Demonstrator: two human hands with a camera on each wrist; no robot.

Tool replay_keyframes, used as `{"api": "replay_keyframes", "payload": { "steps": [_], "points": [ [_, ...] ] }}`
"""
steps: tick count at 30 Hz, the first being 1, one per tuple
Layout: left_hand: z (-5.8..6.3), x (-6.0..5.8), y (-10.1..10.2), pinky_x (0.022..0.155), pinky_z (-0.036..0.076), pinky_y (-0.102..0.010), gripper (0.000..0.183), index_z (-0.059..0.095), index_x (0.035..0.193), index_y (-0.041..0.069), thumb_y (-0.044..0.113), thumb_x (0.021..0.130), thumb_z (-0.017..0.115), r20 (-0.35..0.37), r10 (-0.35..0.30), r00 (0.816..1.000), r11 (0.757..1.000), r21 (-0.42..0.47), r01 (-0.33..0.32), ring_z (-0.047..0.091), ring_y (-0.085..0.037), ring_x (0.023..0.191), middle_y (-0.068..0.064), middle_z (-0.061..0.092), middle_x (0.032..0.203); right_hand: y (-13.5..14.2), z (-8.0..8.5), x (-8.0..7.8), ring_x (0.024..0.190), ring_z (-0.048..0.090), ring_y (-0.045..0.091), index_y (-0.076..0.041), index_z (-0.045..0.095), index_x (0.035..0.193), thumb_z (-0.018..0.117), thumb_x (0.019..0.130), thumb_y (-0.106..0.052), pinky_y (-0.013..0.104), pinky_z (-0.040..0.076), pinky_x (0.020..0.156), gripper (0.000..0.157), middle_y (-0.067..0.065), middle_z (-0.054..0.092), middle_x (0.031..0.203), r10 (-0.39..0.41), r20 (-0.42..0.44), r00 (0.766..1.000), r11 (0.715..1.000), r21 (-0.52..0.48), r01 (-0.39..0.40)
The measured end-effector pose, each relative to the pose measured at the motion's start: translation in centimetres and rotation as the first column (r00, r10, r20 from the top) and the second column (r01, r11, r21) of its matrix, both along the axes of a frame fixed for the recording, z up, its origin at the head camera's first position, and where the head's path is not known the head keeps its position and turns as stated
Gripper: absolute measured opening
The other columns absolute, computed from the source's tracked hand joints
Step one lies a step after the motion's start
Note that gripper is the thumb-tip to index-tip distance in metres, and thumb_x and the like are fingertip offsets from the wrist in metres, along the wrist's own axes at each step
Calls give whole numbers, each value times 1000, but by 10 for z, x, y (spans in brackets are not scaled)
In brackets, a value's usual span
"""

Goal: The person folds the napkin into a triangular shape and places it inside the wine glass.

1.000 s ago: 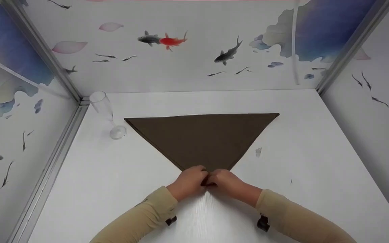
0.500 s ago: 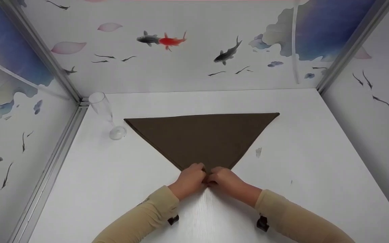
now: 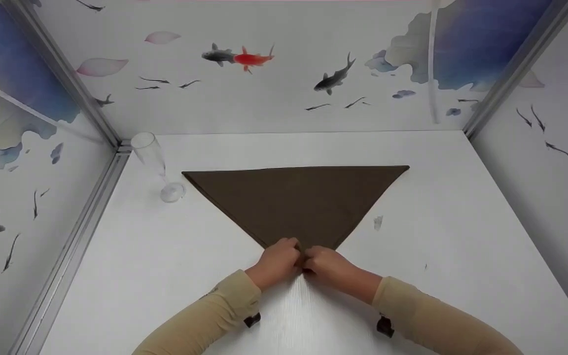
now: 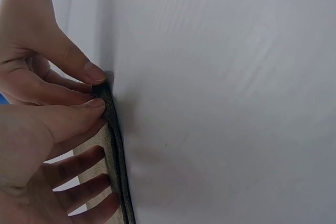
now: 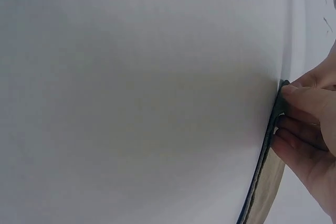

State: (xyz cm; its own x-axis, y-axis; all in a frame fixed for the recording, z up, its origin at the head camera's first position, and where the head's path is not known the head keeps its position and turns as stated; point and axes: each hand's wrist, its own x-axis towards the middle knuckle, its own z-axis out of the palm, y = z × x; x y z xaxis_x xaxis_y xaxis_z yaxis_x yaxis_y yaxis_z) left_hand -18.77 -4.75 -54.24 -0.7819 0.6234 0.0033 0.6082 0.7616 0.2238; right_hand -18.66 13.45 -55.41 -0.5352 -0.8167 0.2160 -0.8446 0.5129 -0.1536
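Observation:
A brown cloth napkin (image 3: 299,202), folded into a triangle, lies flat with its long edge at the back and one corner towards me. At that near corner my left hand (image 3: 276,264) pinches the cloth between thumb and fingers. Right beside it, my right hand (image 3: 336,268) pinches the same corner, the fingertips of both nearly meeting. Seen close in the left wrist view, the layered cloth edge (image 4: 118,156) runs down from the pinching thumbs; several left fingers are spread behind it. The right wrist view has the right thumb (image 5: 302,98) on the dark hem. The very tip is mostly covered.
An empty clear stemmed glass (image 3: 150,155) stands at the back left of the white table (image 3: 461,236), beside the napkin's left corner. Printed panels with fish rise at the back and both sides. A small grey mark (image 3: 378,223) is on the tabletop right of the cloth.
Both hands stay at the near corner, with only small shifts of the fingers; the left has edged slightly away from me. Napkin and glass have not moved.

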Motion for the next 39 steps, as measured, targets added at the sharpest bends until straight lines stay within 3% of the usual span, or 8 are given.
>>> {"api": "replay_keyframes", "payload": {
  "steps": [8, 14, 22, 28, 33, 39],
  "points": [
    [-1, 5, -3, 74, 50, -28, 9, 76, 92, 13, 21, 91, 71, 21, -18, 1000, 1000, 11, 17, 55, -17, 88, -1, 58, 96, -5, -4, 9, 74, 58, 14, -8, 76, 86, 76, 83, -4, 21, 47, 62, 5, 2, 61, 79, -35, -45, 998, 999, 31, 36],
    [-3, 8, -6, 76, 51, -28, 11, 75, 96, 13, 22, 92, 70, 28, -33, 999, 999, 21, 32, 56, -17, 92, -2, 60, 101, -7, -4, 13, 75, 59, 14, -7, 77, 90, 75, 84, -6, 20, 49, 64, 6, 2, 64, 81, -39, -29, 999, 998, 53, 41],
    [-4, 9, -5, 74, 50, -27, 16, 73, 100, 12, 24, 90, 73, 10, -28, 1000, 999, 20, 28, 55, -16, 88, -1, 58, 94, -9, 0, 9, 80, 62, 14, -9, 78, 94, 75, 85, -9, 23, 52, 69, 9, 2, 67, 86, -93, 40, 995, 994, 63, 91],
    [-4, 8, -5, 74, 50, -27, 9, 74, 92, 15, 23, 88, 75, 19, -3, 1000, 1000, 25, 3, 56, -16, 88, 0, 60, 94, -8, 2, 4, 85, 63, 16, -9, 78, 95, 73, 86, -7, 26, 52, 72, 11, 2, 69, 90, -129, 149, 980, 991, 41, 124],
    [-4, 6, -5, 73, 50, -28, 7, 76, 89, 15, 22, 88, 75, 16, 23, 1000, 999, 27, -23, 57, -17, 87, 0, 61, 94, -8, 5, 0, 88, 62, 19, -9, 78, 101, 71, 88, -6, 28, 52, 76, 15, 2, 69, 93, -123, 237, 964, 992, 1, 127],
    [-5, 6, -4, 70, 48, -29, 10, 76, 86, 12, 21, 90, 72, 3, 30, 1000, 998, 52, -30, 54, -17, 81, -1, 58, 88, -6, 6, -5, 88, 62, 19, -9, 77, 101, 69, 90, -8, 28, 52, 75, 14, 2, 69, 93, -113, 271, 956, 994, 20, 112]
  ]
}}
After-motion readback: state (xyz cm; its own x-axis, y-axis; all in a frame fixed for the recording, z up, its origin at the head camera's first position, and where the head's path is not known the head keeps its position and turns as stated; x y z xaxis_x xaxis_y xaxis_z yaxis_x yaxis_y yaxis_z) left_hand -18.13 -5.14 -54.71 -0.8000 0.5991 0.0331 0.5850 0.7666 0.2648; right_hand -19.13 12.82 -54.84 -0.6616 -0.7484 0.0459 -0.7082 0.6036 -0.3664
